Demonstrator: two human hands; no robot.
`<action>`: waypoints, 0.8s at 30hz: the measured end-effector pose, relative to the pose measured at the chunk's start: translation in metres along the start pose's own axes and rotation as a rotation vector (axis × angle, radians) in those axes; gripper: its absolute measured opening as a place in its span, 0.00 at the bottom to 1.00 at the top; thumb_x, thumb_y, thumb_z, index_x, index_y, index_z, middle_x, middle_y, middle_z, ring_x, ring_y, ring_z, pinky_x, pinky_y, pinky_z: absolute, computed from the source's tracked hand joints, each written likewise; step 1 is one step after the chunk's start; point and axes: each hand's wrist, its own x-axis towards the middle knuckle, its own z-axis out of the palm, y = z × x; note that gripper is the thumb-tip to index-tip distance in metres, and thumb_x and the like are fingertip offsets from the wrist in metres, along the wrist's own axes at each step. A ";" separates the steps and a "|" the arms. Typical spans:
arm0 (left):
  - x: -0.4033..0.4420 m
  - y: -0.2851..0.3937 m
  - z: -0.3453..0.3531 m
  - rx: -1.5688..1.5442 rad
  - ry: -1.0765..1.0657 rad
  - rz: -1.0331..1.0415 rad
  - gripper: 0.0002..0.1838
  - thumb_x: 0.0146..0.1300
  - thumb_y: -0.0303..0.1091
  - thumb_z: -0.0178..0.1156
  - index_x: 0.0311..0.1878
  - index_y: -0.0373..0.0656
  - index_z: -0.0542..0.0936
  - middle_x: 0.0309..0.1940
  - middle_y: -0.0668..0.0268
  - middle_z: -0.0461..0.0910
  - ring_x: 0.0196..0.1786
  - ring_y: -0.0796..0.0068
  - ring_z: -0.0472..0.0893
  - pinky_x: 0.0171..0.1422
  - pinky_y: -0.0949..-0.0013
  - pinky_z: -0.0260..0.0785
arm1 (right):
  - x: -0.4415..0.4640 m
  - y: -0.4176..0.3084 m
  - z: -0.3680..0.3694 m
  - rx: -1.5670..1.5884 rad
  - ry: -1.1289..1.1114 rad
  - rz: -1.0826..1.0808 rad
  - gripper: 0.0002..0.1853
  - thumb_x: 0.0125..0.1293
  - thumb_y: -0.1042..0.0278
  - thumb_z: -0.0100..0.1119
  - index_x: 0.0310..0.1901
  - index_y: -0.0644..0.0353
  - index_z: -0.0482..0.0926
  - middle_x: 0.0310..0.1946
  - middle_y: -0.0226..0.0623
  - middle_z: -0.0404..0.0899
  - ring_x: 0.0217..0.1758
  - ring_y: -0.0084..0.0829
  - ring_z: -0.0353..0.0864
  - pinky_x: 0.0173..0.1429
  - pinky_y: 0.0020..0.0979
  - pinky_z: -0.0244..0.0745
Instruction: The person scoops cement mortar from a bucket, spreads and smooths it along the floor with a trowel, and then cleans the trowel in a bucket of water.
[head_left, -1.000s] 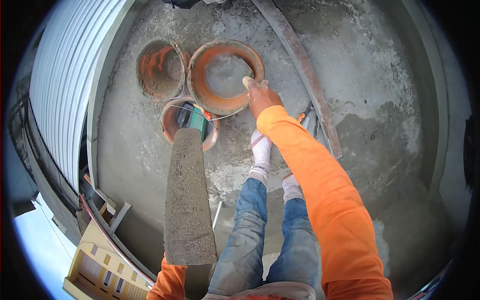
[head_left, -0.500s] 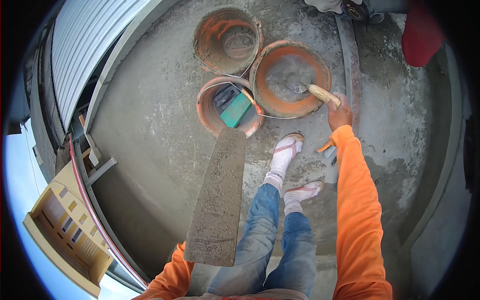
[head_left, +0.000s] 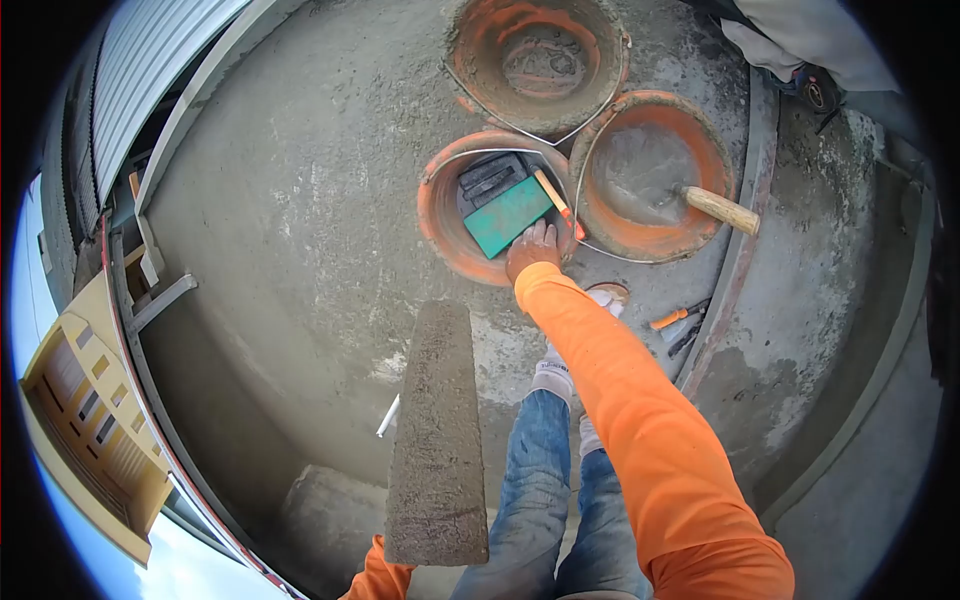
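Note:
My right hand reaches into the lower orange bucket, its fingers at the lower end of a green block. Beside the block lie dark pieces and an orange-handled tool. To the right, a wooden-handled trowel rests in another bucket, which holds watery grey stuff. A long board coated in grey mortar rises above my left sleeve; my left hand is hidden behind it.
A third, mortar-caked bucket stands at the top. Tools with an orange handle lie by a long plank. A white stick is on the floor. Grey cloth and a wheel-like object show at upper right.
My right hand has let go of the trowel and moved left into the lower bucket. The trowel now leans on the bucket's rim. The view has shifted, so the buckets appear further right.

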 end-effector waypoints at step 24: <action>-0.023 -0.045 0.005 -0.172 -0.074 -0.251 0.24 0.58 0.55 0.47 0.51 0.49 0.72 0.45 0.66 0.77 0.45 0.69 0.76 0.43 0.64 0.71 | 0.086 -0.027 0.023 0.849 -0.068 0.217 0.37 0.53 0.49 0.57 0.58 0.69 0.62 0.58 0.60 0.61 0.62 0.48 0.62 0.65 0.38 0.55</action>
